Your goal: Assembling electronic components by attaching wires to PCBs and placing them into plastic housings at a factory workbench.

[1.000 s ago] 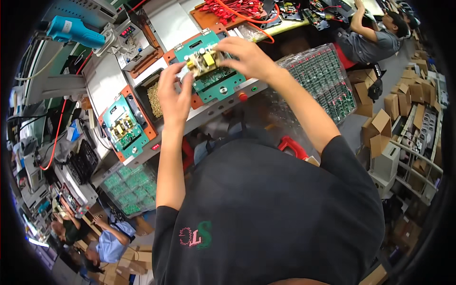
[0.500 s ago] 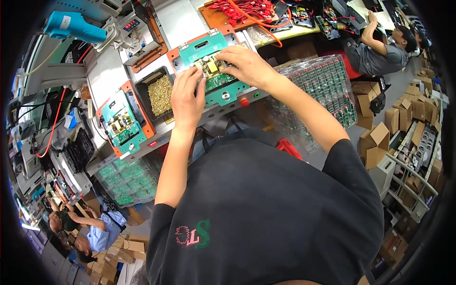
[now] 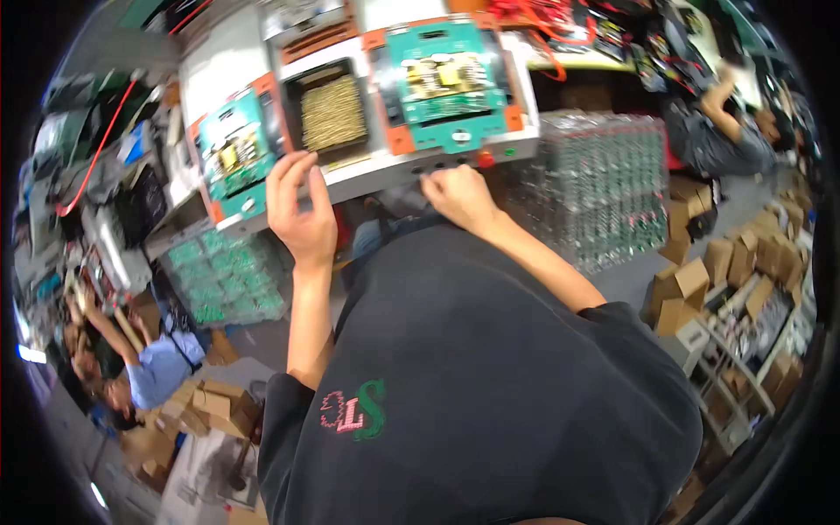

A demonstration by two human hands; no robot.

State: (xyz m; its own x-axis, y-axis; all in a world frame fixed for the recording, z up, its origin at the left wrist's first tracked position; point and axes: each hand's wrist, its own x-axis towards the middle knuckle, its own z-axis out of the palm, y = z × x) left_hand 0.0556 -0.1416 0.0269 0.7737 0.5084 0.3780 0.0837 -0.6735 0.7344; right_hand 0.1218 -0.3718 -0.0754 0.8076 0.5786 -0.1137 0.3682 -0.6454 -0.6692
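Left hand point(image 3: 302, 219): fingers open, near black bin point(image 3: 295, 107). Right hand point(image 3: 464, 198): fingers curled by table point(image 3: 366, 182) edge; grip unclear.

Populated board point(image 3: 448, 77), yellow block mid-top, lies in right-hand green fixture point(image 3: 429, 136); similar board point(image 3: 231, 157) in left-hand green fixture point(image 3: 229, 207), skewed.

Grey floor point(image 3: 623, 284) shows at right, beside cardboard boxes point(image 3: 682, 293) and a pale-framed rack point(image 3: 738, 374). The far surface point(image 3: 214, 70) is whitish; a paler table point(image 3: 188, 477) stands near left. A white light point(image 3: 31, 353) glows far left.
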